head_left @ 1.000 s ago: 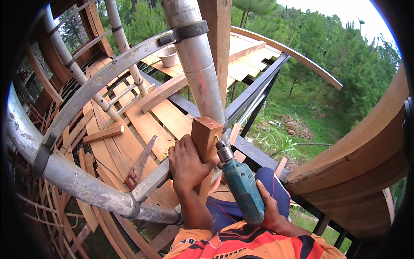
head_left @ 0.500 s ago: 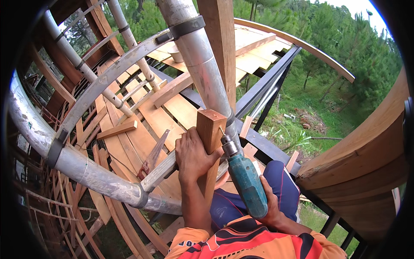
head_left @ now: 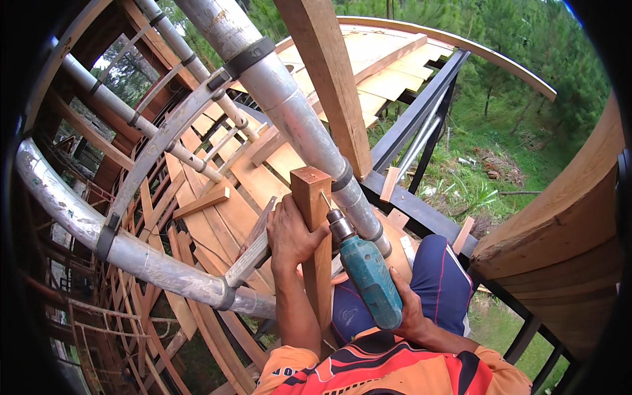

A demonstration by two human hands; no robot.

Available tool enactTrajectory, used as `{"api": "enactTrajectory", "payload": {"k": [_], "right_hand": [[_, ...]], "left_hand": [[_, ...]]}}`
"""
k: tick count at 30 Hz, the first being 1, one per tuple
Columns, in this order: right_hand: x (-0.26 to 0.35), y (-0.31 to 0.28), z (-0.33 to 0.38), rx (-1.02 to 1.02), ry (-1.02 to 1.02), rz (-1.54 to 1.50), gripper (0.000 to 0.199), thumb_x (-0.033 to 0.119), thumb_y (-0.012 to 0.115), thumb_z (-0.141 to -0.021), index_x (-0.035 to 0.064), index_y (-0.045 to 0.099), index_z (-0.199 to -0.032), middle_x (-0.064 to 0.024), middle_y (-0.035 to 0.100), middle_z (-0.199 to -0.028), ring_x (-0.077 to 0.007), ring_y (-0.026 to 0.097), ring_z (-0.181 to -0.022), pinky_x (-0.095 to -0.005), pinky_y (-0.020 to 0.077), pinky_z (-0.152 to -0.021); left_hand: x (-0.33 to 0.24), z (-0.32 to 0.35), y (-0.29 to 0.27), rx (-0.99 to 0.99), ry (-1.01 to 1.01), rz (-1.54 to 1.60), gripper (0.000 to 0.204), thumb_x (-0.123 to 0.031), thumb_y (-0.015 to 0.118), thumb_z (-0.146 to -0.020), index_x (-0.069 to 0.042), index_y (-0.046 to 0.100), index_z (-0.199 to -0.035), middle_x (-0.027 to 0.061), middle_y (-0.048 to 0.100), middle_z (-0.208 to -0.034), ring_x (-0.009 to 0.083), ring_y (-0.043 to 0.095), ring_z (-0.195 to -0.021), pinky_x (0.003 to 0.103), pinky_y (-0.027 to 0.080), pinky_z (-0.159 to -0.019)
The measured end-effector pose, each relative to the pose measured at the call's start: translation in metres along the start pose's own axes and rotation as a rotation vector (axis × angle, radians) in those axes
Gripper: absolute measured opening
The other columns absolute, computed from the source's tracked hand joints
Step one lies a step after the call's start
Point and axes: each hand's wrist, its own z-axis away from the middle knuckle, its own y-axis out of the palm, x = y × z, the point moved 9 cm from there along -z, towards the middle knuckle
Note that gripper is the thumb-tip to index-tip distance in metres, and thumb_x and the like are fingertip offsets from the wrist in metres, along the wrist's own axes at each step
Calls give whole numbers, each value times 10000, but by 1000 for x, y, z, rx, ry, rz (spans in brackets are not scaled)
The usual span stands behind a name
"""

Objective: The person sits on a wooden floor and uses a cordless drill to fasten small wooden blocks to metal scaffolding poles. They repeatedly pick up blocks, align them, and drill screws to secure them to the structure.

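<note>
A reddish-brown wooden post stands upright in front of me. My left hand wraps round its left side, near the top, with the thumb across the face toward me. In my right hand is a teal power drill, held by its rear body. The drill's metal chuck points up and to the left. Its thin bit meets the post's right face just below the top end; how deep it sits I cannot tell.
A metal ladder leans close on the left, its rail passing just behind the post. Beyond lie loose planks and a handsaw. A dark steel beam edges the platform, with a grassy drop on the right. Large curved timber stands at right.
My view has shifted a little, so the ladder and planks sit differently in it. Both hands keep their holds, and the bit stays at the post's upper right face.
</note>
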Motion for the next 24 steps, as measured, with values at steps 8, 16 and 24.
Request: {"api": "enactTrajectory", "payload": {"k": [8,16,24], "right_hand": [[-1,-7,14,-46,-94,-99,961,98,884,-748,-45,337,-1525,-276,653,-1227,-395,704,-1005,-444,569,-874],[-2,-34,41,-33,32,-65,836,78,812,-801,-72,373,-1497,-203,657,-1255,-338,667,-1135,-405,468,-1054],[-39,-82,61,-128,547,-641,906,38,813,-795,-39,310,-1545,-193,642,-1306,-299,656,-1203,-395,520,-1033]], "left_hand": [[-5,-1,-7,-56,49,27,881,-693,749,-711,50,521,-1126,273,612,-1026,468,587,-1047,549,409,-994],[-23,4,-20,-153,91,97,921,-584,809,-715,72,510,-1288,274,588,-1193,445,541,-1180,542,405,-1052],[-58,62,7,-670,11,-217,862,-368,861,-777,50,465,-1419,251,515,-1384,428,505,-1227,568,402,-1057]]}}
